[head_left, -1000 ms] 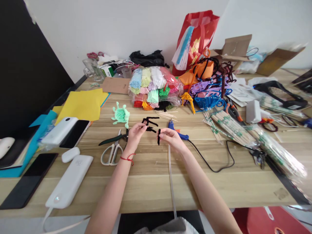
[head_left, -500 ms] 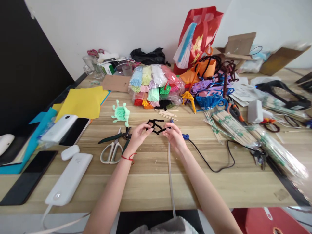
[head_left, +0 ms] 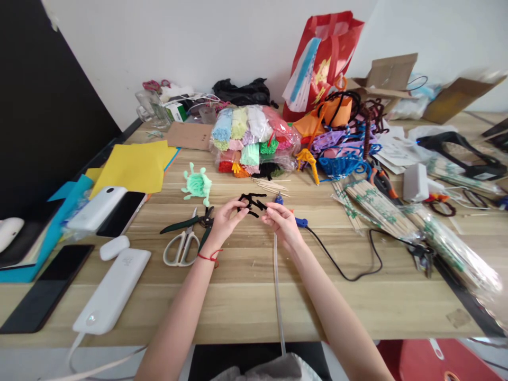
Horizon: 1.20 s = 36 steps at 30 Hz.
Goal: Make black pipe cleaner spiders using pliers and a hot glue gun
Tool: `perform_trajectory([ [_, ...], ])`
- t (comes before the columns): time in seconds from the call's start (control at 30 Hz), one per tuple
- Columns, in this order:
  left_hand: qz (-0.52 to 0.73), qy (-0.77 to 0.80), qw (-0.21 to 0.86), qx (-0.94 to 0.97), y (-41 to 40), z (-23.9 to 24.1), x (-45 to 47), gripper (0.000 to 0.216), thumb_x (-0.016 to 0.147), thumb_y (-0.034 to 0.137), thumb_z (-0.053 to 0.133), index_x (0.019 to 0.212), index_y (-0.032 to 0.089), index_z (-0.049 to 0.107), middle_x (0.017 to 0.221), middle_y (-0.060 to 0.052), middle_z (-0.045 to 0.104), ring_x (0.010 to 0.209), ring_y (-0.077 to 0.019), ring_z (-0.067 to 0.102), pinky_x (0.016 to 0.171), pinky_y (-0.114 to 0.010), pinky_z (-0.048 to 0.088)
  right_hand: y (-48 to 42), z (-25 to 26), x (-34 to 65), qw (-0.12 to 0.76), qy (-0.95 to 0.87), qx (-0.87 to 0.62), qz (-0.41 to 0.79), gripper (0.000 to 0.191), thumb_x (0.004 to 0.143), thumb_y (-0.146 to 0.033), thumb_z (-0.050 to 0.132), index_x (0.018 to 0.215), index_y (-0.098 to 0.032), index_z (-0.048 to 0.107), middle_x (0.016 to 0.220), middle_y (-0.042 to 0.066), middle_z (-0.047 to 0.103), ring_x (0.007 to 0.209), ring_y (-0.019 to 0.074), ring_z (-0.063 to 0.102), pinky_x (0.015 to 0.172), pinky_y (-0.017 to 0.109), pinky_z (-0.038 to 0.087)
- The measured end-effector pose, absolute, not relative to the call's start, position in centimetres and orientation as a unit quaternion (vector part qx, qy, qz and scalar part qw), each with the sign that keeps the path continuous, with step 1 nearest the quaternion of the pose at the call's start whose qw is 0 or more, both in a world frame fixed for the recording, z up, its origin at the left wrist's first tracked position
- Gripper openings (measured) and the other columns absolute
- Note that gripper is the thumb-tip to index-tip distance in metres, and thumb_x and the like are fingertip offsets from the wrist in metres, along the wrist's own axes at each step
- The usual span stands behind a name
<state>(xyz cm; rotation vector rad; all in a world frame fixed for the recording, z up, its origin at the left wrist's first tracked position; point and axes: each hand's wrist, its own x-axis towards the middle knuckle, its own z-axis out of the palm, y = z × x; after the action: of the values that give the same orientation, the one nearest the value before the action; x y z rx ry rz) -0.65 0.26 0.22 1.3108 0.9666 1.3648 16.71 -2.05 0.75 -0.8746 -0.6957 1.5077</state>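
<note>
My left hand pinches a bent black pipe cleaner piece with several prongs sticking out to the right. The thumb and fingertips of my right hand are closed on the end of one middle prong. Just beyond my right hand lies a blue-handled glue gun with a clear glue stick reaching toward me. A mint-green pipe cleaner figure with knobbed arms sits left of the black piece. White-handled scissors and green-handled pliers lie beside my left wrist.
Thin wooden sticks lie beyond my hands, before a bag of coloured pipe cleaners. Phones, a white power bank and yellow sheets lie left. Packed sticks, a black cord and a red bag are right.
My right fingers have shifted slightly left, from the lower prong to a middle one. The lower prong now ends free. My left hand has stayed in place.
</note>
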Motion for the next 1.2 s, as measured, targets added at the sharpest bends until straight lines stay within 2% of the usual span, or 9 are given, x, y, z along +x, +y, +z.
perform_trajectory([
  [0.13,0.558,0.402,0.491,0.535,0.24,0.31,-0.61,0.021,0.069,0.034,0.076,0.082,0.019,0.07,0.096,-0.008,0.071,0.101,-0.0231,0.064,0.098,-0.038,0.045,-1.96,0.97,16.73,0.591,-0.32,-0.362,0.646,0.03,0.067,-0.038,0.076,0.09,-0.02,0.07,0.064,-0.002,0.063,0.058,0.0109,0.06,0.059,0.026,0.052],
  [0.27,0.558,0.413,0.488,0.529,0.29,0.32,-0.62,0.021,0.068,0.035,0.077,0.078,0.019,0.069,0.094,-0.007,0.071,0.099,-0.0225,0.064,0.096,-0.037,0.045,-1.98,0.99,16.77,0.59,-0.332,-0.355,0.644,0.027,0.069,-0.035,0.074,0.09,-0.022,0.065,0.068,-0.003,0.065,0.061,0.0112,0.06,0.061,0.025,0.049],
  [0.4,0.561,0.414,0.493,0.52,0.32,0.35,-0.59,0.021,0.067,0.036,0.078,0.074,0.018,0.068,0.092,-0.007,0.071,0.095,-0.0222,0.064,0.095,-0.037,0.045,-2.01,1.1,16.85,0.614,-0.329,-0.368,0.616,0.021,0.067,-0.033,0.074,0.083,-0.023,0.063,0.055,-0.006,0.059,0.048,0.0093,0.052,0.052,0.023,0.043],
  [0.57,0.57,0.412,0.499,0.507,0.3,0.4,-0.53,0.021,0.067,0.035,0.077,0.074,0.018,0.067,0.099,-0.007,0.07,0.101,-0.0227,0.063,0.099,-0.038,0.043,-1.91,1.22,16.97,0.657,-0.319,-0.385,0.564,0.032,0.059,-0.033,0.08,0.087,-0.022,0.067,0.076,0.002,0.071,0.067,0.015,0.064,0.062,0.028,0.049],
  [0.67,0.573,0.407,0.499,0.507,0.32,0.34,-0.52,0.02,0.067,0.035,0.077,0.075,0.018,0.067,0.101,-0.007,0.07,0.102,-0.0223,0.063,0.1,-0.037,0.042,-1.74,1.01,17.05,0.676,-0.317,-0.381,0.545,0.028,0.063,-0.039,0.078,0.084,-0.023,0.068,0.073,0.0,0.068,0.059,0.0119,0.059,0.061,0.028,0.049],
  [0.83,0.571,0.41,0.487,0.519,0.33,0.23,-0.5,0.019,0.068,0.033,0.076,0.077,0.018,0.068,0.098,-0.007,0.07,0.101,-0.0217,0.063,0.098,-0.037,0.043,-1.68,0.63,16.87,0.67,-0.372,-0.393,0.509,0.022,0.068,-0.037,0.075,0.085,-0.024,0.07,0.091,0.002,0.07,0.081,0.0162,0.065,0.08,0.033,0.052],
  [0.93,0.564,0.412,0.482,0.529,0.27,0.25,-0.48,0.019,0.069,0.032,0.076,0.079,0.018,0.069,0.095,-0.007,0.07,0.1,-0.0218,0.063,0.097,-0.037,0.043,-1.98,0.47,16.61,0.649,-0.439,-0.421,0.457,0.025,0.067,-0.033,0.078,0.09,-0.025,0.071,0.089,0.002,0.069,0.079,0.0172,0.064,0.081,0.035,0.052],
  [1.1,0.551,0.41,0.47,0.554,0.19,0.21,-0.48,0.018,0.07,0.031,0.075,0.082,0.018,0.07,0.095,-0.007,0.071,0.101,-0.0225,0.064,0.097,-0.037,0.044,-2.43,0.4,16.41,0.617,-0.547,-0.455,0.335,0.009,0.075,-0.031,0.072,0.076,-0.023,0.068,0.081,0.004,0.067,0.083,0.0198,0.062,0.078,0.035,0.051],
  [1.2,0.547,0.406,0.463,0.567,0.19,0.09,-0.52,0.018,0.071,0.031,0.074,0.085,0.019,0.071,0.097,-0.007,0.071,0.101,-0.0225,0.064,0.097,-0.037,0.045,-2.48,0.55,16.49,0.603,-0.589,-0.459,0.28,0.006,0.078,-0.029,0.068,0.076,-0.023,0.067,0.082,0.005,0.067,0.085,0.0207,0.063,0.081,0.037,0.05],
])
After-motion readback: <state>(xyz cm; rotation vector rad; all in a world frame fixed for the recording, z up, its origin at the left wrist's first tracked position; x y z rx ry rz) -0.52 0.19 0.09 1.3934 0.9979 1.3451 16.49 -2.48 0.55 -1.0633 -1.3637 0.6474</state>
